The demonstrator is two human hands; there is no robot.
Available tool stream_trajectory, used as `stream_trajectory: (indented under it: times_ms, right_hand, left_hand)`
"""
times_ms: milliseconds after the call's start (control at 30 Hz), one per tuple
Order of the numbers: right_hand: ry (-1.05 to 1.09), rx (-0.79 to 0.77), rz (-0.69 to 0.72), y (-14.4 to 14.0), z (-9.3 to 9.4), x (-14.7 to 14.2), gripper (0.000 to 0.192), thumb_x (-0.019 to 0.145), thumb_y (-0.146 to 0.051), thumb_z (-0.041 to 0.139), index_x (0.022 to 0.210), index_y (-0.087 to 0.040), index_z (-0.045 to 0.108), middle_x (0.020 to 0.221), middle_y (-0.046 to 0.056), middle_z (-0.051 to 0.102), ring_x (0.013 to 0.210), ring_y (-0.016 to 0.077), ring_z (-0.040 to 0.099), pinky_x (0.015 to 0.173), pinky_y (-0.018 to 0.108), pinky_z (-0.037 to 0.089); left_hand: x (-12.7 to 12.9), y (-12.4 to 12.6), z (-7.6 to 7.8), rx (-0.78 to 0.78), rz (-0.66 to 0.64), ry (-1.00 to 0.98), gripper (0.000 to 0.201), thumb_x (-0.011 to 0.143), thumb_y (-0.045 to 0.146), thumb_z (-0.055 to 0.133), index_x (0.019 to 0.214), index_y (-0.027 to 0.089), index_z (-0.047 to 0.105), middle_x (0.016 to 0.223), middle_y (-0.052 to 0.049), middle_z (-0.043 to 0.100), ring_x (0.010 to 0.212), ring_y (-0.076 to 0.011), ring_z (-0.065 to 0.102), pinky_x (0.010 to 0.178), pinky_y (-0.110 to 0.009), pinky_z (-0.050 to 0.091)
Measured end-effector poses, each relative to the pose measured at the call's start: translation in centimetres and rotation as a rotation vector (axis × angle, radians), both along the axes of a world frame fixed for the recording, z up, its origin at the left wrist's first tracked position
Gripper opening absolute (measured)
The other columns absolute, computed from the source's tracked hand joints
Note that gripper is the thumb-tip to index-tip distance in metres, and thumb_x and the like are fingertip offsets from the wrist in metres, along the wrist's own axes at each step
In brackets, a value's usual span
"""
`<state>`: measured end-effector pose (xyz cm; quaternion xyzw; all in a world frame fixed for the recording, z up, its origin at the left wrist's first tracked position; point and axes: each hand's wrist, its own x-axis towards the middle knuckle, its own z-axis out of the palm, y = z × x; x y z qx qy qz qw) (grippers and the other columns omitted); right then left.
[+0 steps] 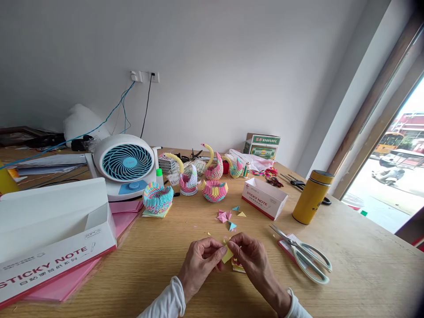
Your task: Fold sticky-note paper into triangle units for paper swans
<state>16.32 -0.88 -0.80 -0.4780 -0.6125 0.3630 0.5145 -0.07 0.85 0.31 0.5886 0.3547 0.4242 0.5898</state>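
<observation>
Between my two hands is a small piece of yellow paper (pixel 227 256), pinched at its edges. My left hand (pixel 204 260) grips its left side between thumb and fingers. On the other side my right hand (pixel 251 256) has thumb and fingertips closed on the paper. A small stack of paper (pixel 238 266) lies under the right hand, partly covered by it. Just beyond the hands are folded pink paper pieces (pixel 224 216), a blue folded piece (pixel 231 226) and a yellow triangle (pixel 241 214). Scissors (pixel 306 256) rest to the right.
A yellow bottle (pixel 308 198) stands right, near a sticky note box (pixel 264 199). Folded-paper swans (pixel 213 168) and paper bowls (pixel 158 198) line the back. At left are a white fan (pixel 126 163) and a large open sticky note box (pixel 66 260).
</observation>
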Motion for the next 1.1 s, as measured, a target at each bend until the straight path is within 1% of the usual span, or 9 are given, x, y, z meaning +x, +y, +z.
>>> stream_trajectory:
  times_ms: [133,300,533,633,733,833,933,1100]
  right_hand:
    - [-0.035,0.051,0.012,-0.3,0.3,-0.1,0.034,0.086,-0.047,0.060,0.070,-0.017,0.060,0.058,-0.001,0.054,0.048,0.0110,0.048,0.046,0.021,0.038]
    - [-0.098,0.096,-0.006,-0.5,0.6,-0.2,0.032,0.088,-0.044,0.058,0.069,-0.018,0.058,0.059,0.000,0.055,0.052,0.0124,0.049,0.050,0.022,0.040]
    - [-0.075,0.091,0.022,-0.9,1.4,-0.5,0.032,0.090,-0.044,0.055,0.068,-0.020,0.053,0.057,-0.002,0.053,0.049,0.0123,0.052,0.048,0.022,0.041]
    - [-0.073,0.097,0.031,-1.1,1.7,-0.6,0.032,0.090,-0.042,0.055,0.068,-0.020,0.052,0.058,-0.002,0.052,0.049,0.0119,0.052,0.048,0.022,0.042]
    - [-0.059,0.089,0.037,-1.1,1.9,-0.6,0.032,0.090,-0.041,0.055,0.067,-0.020,0.051,0.058,-0.002,0.052,0.049,0.0117,0.053,0.047,0.021,0.042]
    - [-0.062,0.075,0.041,-1.0,1.6,-0.4,0.033,0.090,-0.042,0.055,0.067,-0.019,0.051,0.057,-0.003,0.050,0.048,0.0113,0.052,0.047,0.021,0.041]
    - [-0.063,0.044,0.042,-0.5,0.8,0.0,0.033,0.089,-0.044,0.057,0.068,-0.018,0.054,0.057,-0.003,0.050,0.049,0.0108,0.050,0.047,0.021,0.039]
    - [0.009,-0.038,0.046,0.3,-0.2,0.3,0.037,0.086,-0.050,0.059,0.073,-0.016,0.062,0.055,-0.002,0.050,0.047,0.0103,0.048,0.045,0.021,0.036]
  left_hand:
    - [0.1,-0.1,0.2,-0.026,-0.007,-0.028,0.033,0.071,0.044,0.074,0.074,0.012,0.069,0.065,-0.001,0.064,0.049,-0.0114,0.058,0.049,-0.021,0.043]
    - [0.2,-0.2,0.2,-0.029,-0.019,-0.040,0.037,0.072,0.049,0.072,0.071,0.013,0.069,0.059,0.000,0.061,0.042,-0.0102,0.055,0.043,-0.020,0.041]
    - [0.3,-0.4,0.2,0.000,-0.007,-0.030,0.036,0.070,0.048,0.074,0.067,0.013,0.068,0.057,0.001,0.061,0.035,-0.0086,0.053,0.035,-0.017,0.037]
    - [0.3,-0.5,0.2,0.011,0.000,-0.021,0.037,0.070,0.049,0.073,0.065,0.013,0.067,0.055,0.001,0.061,0.034,-0.0088,0.055,0.034,-0.017,0.035]
    - [0.4,-0.5,0.3,0.011,0.001,-0.021,0.038,0.071,0.050,0.072,0.064,0.013,0.067,0.054,0.001,0.060,0.035,-0.0102,0.057,0.035,-0.017,0.036]
    - [0.4,-0.5,0.3,-0.006,0.001,-0.022,0.040,0.070,0.051,0.072,0.064,0.013,0.066,0.051,0.001,0.059,0.036,-0.0116,0.058,0.037,-0.018,0.039]
    - [0.4,-0.3,0.1,-0.039,-0.018,-0.023,0.040,0.069,0.052,0.073,0.067,0.013,0.065,0.050,0.002,0.059,0.037,-0.0118,0.059,0.039,-0.019,0.040]
    - [0.2,0.0,0.0,-0.077,-0.109,-0.040,0.045,0.079,0.058,0.060,0.070,0.014,0.061,0.048,0.000,0.061,0.043,-0.0113,0.061,0.043,-0.017,0.039]
